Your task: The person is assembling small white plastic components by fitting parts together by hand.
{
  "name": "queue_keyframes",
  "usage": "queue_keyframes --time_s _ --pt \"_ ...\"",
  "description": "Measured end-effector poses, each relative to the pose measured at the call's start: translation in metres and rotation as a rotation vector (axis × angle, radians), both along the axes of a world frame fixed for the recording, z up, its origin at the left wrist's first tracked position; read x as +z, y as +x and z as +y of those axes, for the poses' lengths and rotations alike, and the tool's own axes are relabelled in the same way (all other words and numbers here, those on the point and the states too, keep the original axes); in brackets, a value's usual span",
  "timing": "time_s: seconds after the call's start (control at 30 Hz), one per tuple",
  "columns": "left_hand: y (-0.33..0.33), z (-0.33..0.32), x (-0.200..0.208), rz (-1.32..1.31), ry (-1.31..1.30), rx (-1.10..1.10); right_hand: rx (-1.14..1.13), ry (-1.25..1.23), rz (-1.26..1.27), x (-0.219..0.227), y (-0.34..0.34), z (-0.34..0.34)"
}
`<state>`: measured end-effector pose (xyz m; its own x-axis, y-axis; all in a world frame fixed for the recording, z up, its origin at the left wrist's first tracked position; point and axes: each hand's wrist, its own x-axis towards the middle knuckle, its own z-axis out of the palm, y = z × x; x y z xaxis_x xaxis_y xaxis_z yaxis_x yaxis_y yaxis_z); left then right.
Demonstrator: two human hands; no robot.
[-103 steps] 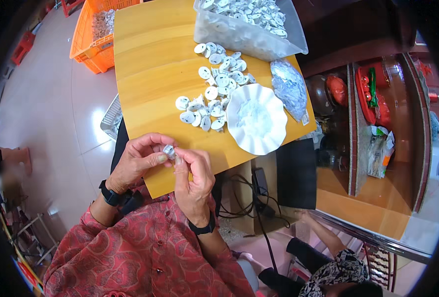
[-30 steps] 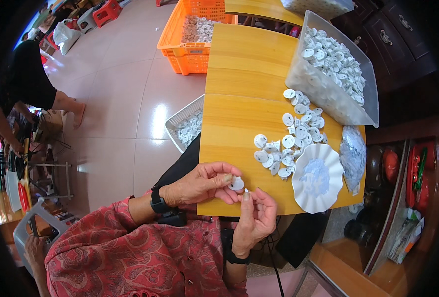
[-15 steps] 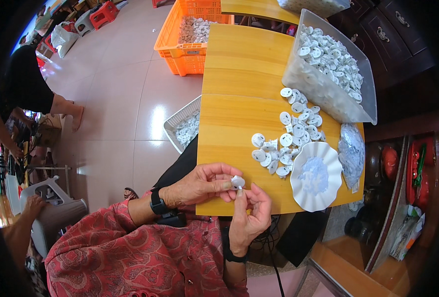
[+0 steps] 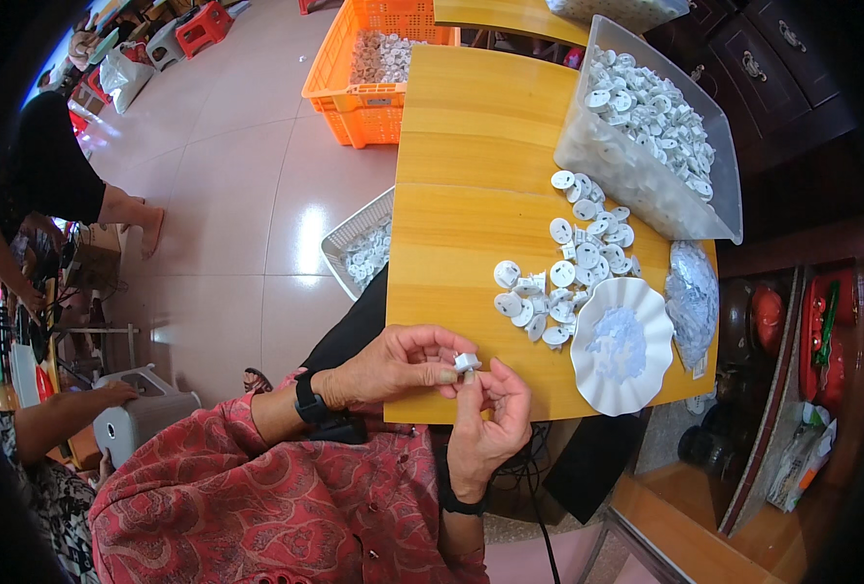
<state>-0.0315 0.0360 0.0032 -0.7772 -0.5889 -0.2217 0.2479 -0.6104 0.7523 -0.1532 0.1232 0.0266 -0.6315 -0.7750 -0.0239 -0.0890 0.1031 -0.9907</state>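
Note:
Over the near edge of the yellow wooden table [image 4: 471, 243], my left hand [image 4: 403, 362] pinches a small white plastic part [image 4: 466, 362] between thumb and fingers. My right hand [image 4: 490, 423] meets it from the right, its thumb and fingertips closed against the same part. Whether a smaller piece sits between the right fingertips is hidden. Beyond my hands lies a loose heap of round white plastic parts [image 4: 562, 273]. A white scalloped dish [image 4: 654, 375] to their right holds small pale, flat bits [image 4: 619, 346].
A translucent bin [image 4: 588, 146] full of white parts stands at the far right, with a clear plastic bag [image 4: 692, 302] nearer. Left of the table are an orange crate [image 4: 354, 115] and a white basket [image 4: 339, 255]. At far left, another person's hand touches a grey stool [image 4: 145, 419].
The white part has turned in my fingers, from its round face to its side. At far left, the other person's arm and the grey stool have shifted.

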Motion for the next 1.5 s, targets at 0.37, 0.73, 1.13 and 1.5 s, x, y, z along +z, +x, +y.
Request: queue_keyframes --time_s 0.37,0.73,1.13,1.5 --pt "0.006 -0.006 0.006 -0.053 -0.093 0.036 0.054 -0.078 0.137 -0.006 0.000 -0.002" --pt "0.011 -0.004 0.000 -0.068 -0.160 -0.017 0.042 -0.026 0.056 -0.003 0.004 -0.001" --pt "0.060 -0.064 -0.022 -0.062 -0.004 0.583 -0.032 0.079 -0.045 0.007 -0.016 0.060" --pt "0.150 -0.154 -0.196 -0.112 0.545 0.565 -0.075 0.365 -0.140 -0.059 -0.045 0.175"
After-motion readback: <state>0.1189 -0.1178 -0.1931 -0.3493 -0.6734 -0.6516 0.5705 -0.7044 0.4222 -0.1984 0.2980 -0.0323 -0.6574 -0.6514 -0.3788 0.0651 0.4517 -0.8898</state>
